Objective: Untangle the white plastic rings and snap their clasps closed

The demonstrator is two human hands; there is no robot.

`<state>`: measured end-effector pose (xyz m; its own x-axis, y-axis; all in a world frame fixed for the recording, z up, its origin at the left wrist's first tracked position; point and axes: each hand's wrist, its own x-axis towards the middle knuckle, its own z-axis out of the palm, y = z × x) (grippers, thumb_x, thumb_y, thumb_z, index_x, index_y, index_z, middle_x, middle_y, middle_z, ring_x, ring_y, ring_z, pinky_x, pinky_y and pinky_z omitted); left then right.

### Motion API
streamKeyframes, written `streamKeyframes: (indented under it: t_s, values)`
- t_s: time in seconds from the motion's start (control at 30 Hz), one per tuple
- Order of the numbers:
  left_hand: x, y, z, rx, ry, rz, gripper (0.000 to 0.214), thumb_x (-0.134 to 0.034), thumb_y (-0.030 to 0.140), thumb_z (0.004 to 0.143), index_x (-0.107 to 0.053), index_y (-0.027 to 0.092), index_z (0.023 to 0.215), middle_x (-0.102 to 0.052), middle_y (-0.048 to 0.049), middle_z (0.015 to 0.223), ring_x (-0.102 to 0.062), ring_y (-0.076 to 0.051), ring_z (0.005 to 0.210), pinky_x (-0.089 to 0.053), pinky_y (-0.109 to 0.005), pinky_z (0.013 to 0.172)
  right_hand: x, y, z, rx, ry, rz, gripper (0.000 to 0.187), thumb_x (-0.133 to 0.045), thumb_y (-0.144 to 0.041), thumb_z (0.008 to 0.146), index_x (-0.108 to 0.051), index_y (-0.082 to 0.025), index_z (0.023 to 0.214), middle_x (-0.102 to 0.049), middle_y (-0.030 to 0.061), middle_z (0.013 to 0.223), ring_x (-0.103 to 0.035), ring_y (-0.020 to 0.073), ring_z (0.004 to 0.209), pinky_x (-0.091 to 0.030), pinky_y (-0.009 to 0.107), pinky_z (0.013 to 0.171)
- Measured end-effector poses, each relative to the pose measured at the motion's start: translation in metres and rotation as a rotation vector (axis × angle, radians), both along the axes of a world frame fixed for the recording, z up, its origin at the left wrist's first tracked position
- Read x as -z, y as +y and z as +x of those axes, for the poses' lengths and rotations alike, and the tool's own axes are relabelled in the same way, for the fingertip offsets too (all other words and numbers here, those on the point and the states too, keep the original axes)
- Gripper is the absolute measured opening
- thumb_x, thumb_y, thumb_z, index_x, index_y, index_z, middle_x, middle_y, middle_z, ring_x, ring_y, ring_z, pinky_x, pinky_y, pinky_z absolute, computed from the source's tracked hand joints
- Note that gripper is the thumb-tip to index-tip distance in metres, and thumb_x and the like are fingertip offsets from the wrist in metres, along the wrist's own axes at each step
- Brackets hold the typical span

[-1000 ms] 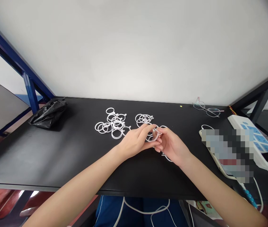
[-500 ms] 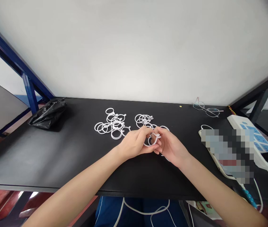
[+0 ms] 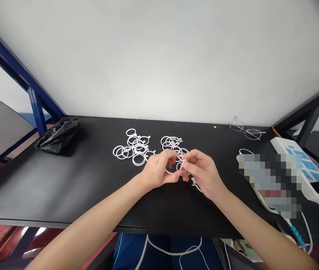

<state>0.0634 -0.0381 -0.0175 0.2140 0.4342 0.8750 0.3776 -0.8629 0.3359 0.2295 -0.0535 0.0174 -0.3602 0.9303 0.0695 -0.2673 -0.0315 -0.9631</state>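
Note:
Close together over the black desk, my two hands work on a white plastic curtain ring [image 3: 169, 172] with a small tab. My left hand [image 3: 158, 168] is closed round the ring's left side between thumb and fingers. Pinching near the tab is my right hand [image 3: 206, 174]; its fingers partly hide the ring. A group of loose white rings [image 3: 138, 159] lies left of my hands, several overlapping. Behind my fingers a second group of rings [image 3: 166, 141] spreads over the desk. Some white ring pieces [image 3: 195, 183] show under my right hand, mostly covered by it.
A crumpled black plastic bag [image 3: 56, 137] lies at the desk's left end. Eyeglasses [image 3: 244, 130] rest at the back right. A phone with a blurred screen [image 3: 257, 187] and a white power strip [image 3: 307, 167] occupy the right side. White cables hang below the desk's front edge.
My right hand has turned, its fingers now bent over the ring's tab. The held ring has shifted slightly left, and more of the pieces under my right hand show.

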Motion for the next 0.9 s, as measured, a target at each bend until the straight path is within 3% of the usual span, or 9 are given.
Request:
streamKeyframes:
  t_s: [0.27,0.5,0.73,0.9]
  values:
    - [-0.001,-0.001,0.001,0.028,-0.067,0.021,0.037,-0.040,0.050,0.095,-0.052,0.016,0.098,-0.055,0.0017,0.063,-0.054,-0.008,0.049,-0.044,-0.017,0.045,0.002,-0.005,-0.002,0.066,-0.054,0.262,0.006,-0.073,-0.017,0.079,-0.069,-0.020,0.082,-0.064,-0.0013,0.076,-0.065,0.0093,0.052,-0.052,0.020,0.046]
    - [-0.001,0.000,0.000,0.036,-0.091,0.033,0.038,-0.039,0.049,0.095,-0.055,0.015,0.100,-0.056,0.0015,0.061,-0.055,-0.009,0.048,-0.044,-0.019,0.044,0.006,-0.010,-0.004,0.112,-0.117,0.474,0.014,-0.067,-0.009,0.083,-0.067,-0.023,0.087,-0.063,-0.0017,0.081,-0.064,0.0088,0.055,-0.054,0.023,0.050]
    - [-0.006,-0.004,0.002,0.110,-0.148,-0.047,0.050,-0.047,0.060,0.088,-0.060,0.013,0.099,-0.054,0.0012,0.061,-0.052,-0.009,0.049,-0.043,-0.019,0.046,0.013,-0.011,-0.005,0.281,-0.322,0.908,0.025,-0.065,-0.003,0.080,-0.064,-0.023,0.096,-0.067,0.0010,0.079,-0.065,0.0149,0.067,-0.054,0.028,0.057]
    - [-0.008,-0.006,0.003,0.065,-0.135,-0.052,0.041,-0.048,0.054,0.091,-0.059,0.015,0.083,-0.041,0.0056,0.054,-0.038,-0.006,0.044,-0.034,-0.018,0.043,0.011,-0.011,-0.006,0.277,-0.370,0.975,0.021,-0.061,-0.006,0.084,-0.062,-0.021,0.099,-0.068,0.0022,0.081,-0.066,0.0154,0.069,-0.054,0.027,0.059]
